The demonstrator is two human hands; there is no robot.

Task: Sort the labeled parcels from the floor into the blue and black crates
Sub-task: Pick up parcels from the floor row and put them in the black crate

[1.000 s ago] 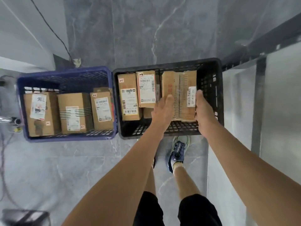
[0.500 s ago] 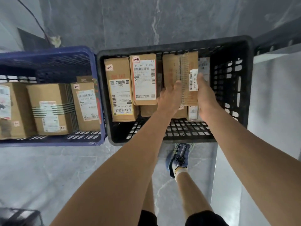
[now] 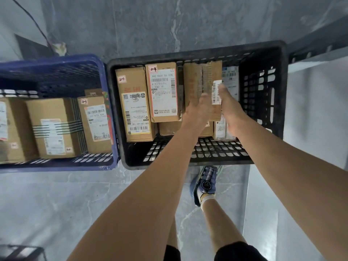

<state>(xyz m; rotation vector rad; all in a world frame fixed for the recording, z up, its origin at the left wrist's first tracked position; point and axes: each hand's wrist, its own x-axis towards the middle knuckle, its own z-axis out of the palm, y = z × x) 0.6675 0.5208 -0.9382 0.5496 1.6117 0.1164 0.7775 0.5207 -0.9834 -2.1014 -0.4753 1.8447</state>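
Note:
A brown cardboard parcel [image 3: 202,81] with a white barcode label stands on edge inside the black crate [image 3: 263,53]. My left hand [image 3: 195,108] presses its left face and my right hand [image 3: 230,106] its right face, so both grip it. It sits among other parcels: one marked 2-1 [image 3: 134,108], one marked 1-4 [image 3: 163,91], and a white-labelled one [image 3: 230,80] behind my right hand. The blue crate [image 3: 101,63] on the left holds three boxes, including a striped one [image 3: 56,127] and one marked 2-3 [image 3: 96,121].
Both crates stand side by side on grey marble floor. A dark cable [image 3: 33,21] runs down the wall at the upper left. A light wall panel [image 3: 316,110] rises to the right of the black crate. My shoe [image 3: 206,183] is on the floor just before the black crate.
The view has moved closer to the crates. Both hands have lowered the held parcel deeper into the black crate, between the 1-4 parcel and the white-labelled one.

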